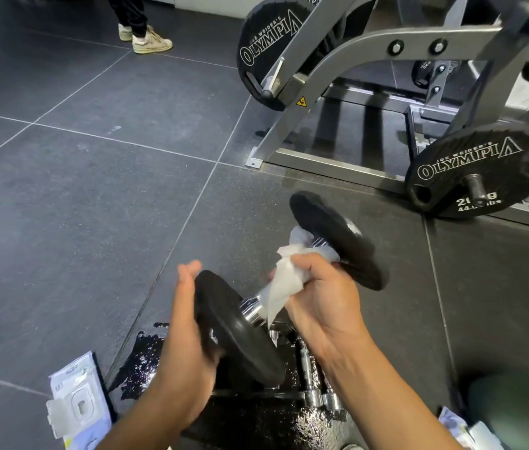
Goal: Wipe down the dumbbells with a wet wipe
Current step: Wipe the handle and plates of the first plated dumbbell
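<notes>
A dumbbell (337,241) with black round plates and a chrome handle hangs tilted above the floor, one plate near me and one farther right. My left hand (182,329) cups the near plate from the left. My right hand (318,297) is wrapped around the chrome handle with a crumpled white wet wipe (284,284) pressed between palm and bar. More chrome dumbbell handles (313,375) lie on the floor below the held one, partly hidden by my arms.
An open wet-wipe pack (78,407) lies at the lower left beside a shiny wet patch (141,365) on the dark tiles. A grey weight machine (331,63) with Olympia plates (471,170) stands at the right. A person's feet (149,40) stand far back.
</notes>
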